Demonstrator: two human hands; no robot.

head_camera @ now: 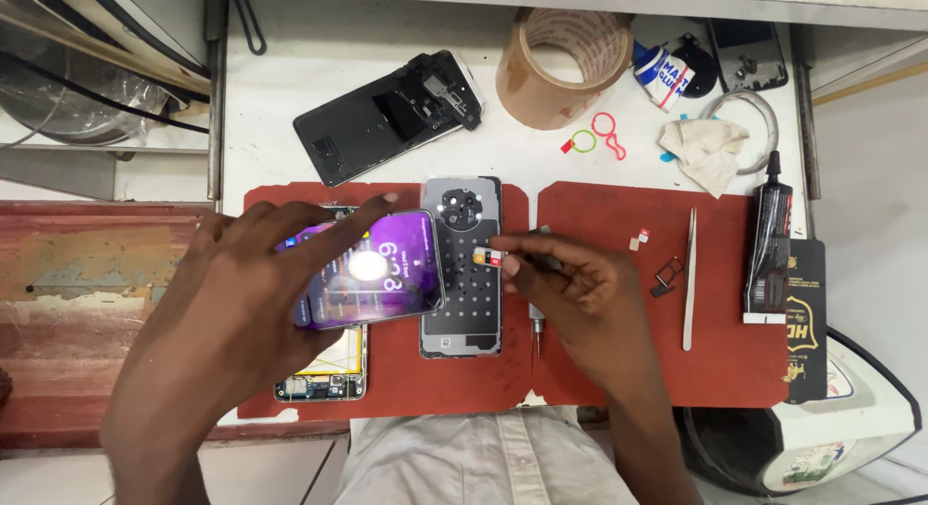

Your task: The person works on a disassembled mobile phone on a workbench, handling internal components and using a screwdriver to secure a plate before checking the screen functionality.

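My left hand (pixel 227 312) holds a phone with a lit purple screen (pixel 372 271), gripped by its edges and tilted above an opened phone body (pixel 324 375) on the red mat (pixel 619 360). My right hand (pixel 570 288) pinches a small card (pixel 493 258) between thumb and forefinger, over a grey phone back cover (pixel 464 302) with a round camera ring and a grid of small dots. A thin metal tool (pixel 536 331) lies under my right hand.
Tweezers (pixel 690 278), a small card tray (pixel 667 273) and tiny cards (pixel 639 239) lie on the mat's right. A black glue tube (pixel 767 244), a tape roll (pixel 564 65), a black phone frame (pixel 387 114), a crumpled cloth (pixel 706 147) and plastic rings (pixel 594 138) sit behind.
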